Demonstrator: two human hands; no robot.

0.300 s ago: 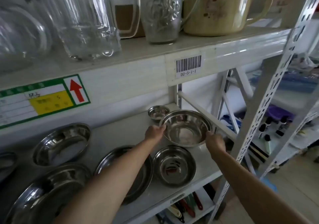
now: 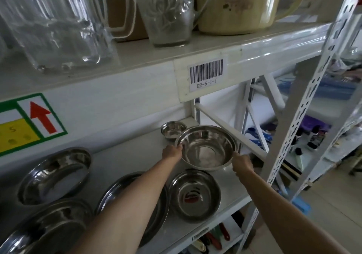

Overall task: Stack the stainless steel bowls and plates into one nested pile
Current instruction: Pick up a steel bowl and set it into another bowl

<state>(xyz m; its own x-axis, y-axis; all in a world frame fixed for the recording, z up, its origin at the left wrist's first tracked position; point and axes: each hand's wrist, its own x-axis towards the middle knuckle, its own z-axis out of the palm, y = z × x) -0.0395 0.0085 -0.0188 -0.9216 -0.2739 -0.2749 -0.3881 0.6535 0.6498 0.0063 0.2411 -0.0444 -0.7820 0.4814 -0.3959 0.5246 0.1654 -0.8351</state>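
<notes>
A large steel bowl [image 2: 205, 148] is held at the right end of the lower shelf, tilted a little toward me. My left hand [image 2: 172, 153] grips its left rim and my right hand [image 2: 242, 162] grips its right rim. Behind it stands a small steel bowl [image 2: 172, 130]. In front lies a medium shallow bowl [image 2: 195, 194]. A wide plate [image 2: 156, 210] sits under my left forearm, partly hidden. Two more plates, one [image 2: 56, 175] further back and one [image 2: 45, 228] at the front left, lie to the left.
The white shelf [image 2: 129, 159] has an upper board close overhead with glass jugs [image 2: 168, 13] and a beige pot [image 2: 239, 5]. A perforated upright post [image 2: 305, 101] and a diagonal brace [image 2: 231, 134] bound the right side. Utensils [image 2: 213, 238] lie on the shelf below.
The large bowl has lifted slightly and tipped toward me, still gripped by both hands. The other bowls and plates stay where they were.
</notes>
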